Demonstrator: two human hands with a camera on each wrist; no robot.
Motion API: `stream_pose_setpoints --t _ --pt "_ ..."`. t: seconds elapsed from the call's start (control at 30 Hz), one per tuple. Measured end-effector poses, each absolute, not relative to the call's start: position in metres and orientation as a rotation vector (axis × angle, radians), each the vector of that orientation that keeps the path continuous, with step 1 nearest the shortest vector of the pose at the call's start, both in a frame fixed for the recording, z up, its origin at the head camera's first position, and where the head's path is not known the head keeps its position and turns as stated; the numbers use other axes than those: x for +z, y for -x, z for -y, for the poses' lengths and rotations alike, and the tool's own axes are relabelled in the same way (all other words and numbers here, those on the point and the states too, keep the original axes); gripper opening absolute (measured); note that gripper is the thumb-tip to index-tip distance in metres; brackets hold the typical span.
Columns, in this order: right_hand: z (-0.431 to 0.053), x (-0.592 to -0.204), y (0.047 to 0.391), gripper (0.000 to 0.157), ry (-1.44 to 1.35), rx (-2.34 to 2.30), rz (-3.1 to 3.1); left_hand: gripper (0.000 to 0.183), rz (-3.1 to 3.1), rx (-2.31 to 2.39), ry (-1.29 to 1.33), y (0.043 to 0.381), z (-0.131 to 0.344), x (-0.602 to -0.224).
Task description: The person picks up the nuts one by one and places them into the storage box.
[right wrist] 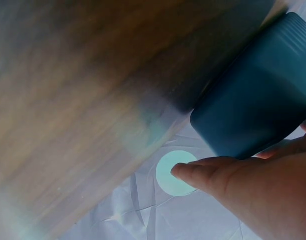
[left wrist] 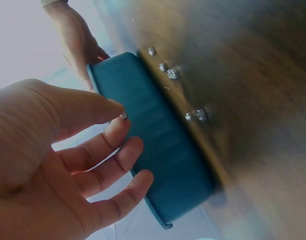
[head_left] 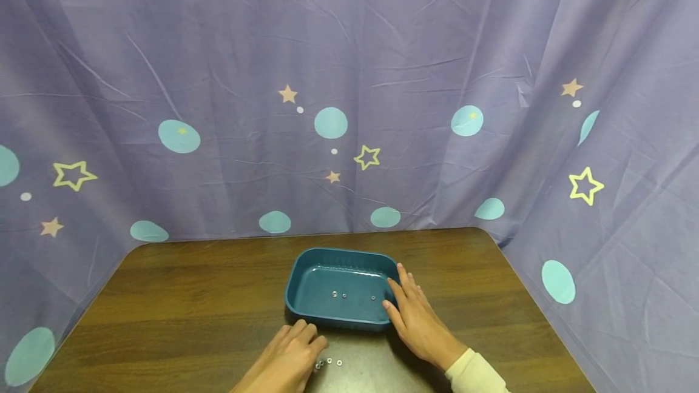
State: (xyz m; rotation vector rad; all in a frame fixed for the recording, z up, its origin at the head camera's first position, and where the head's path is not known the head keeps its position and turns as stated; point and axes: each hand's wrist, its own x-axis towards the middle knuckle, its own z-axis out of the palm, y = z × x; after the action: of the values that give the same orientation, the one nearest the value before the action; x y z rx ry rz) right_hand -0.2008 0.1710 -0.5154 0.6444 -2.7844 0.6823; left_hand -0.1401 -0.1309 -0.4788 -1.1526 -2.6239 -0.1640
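Observation:
A teal rectangular tray [head_left: 341,324] sits on the wooden table. Near its front left corner is my left hand [head_left: 289,353], which pinches a small metal nut [left wrist: 124,116] between thumb and index finger, the other fingers spread apart. Several more loose nuts [head_left: 329,360] lie on the table beside that hand, in front of the tray. Inside the tray are three small nuts [head_left: 335,294], well apart from the walls. My right hand [head_left: 419,323] rests on the tray's right rim with fairly straight fingers, some over the inside and some along the outside.
The brown wooden table [head_left: 191,296] extends to both sides of the tray. Behind it and along the sides hangs a purple curtain [head_left: 246,156] printed with stars and pale blue spots.

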Motion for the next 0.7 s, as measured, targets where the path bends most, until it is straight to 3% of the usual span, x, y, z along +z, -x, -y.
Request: stream_pose_setpoints --t 0.7 --pt "-0.172 -0.518 0.203 0.060 -0.638 0.638 2.768 0.029 2.298 -0.128 1.090 0.153 0.130 -0.448"
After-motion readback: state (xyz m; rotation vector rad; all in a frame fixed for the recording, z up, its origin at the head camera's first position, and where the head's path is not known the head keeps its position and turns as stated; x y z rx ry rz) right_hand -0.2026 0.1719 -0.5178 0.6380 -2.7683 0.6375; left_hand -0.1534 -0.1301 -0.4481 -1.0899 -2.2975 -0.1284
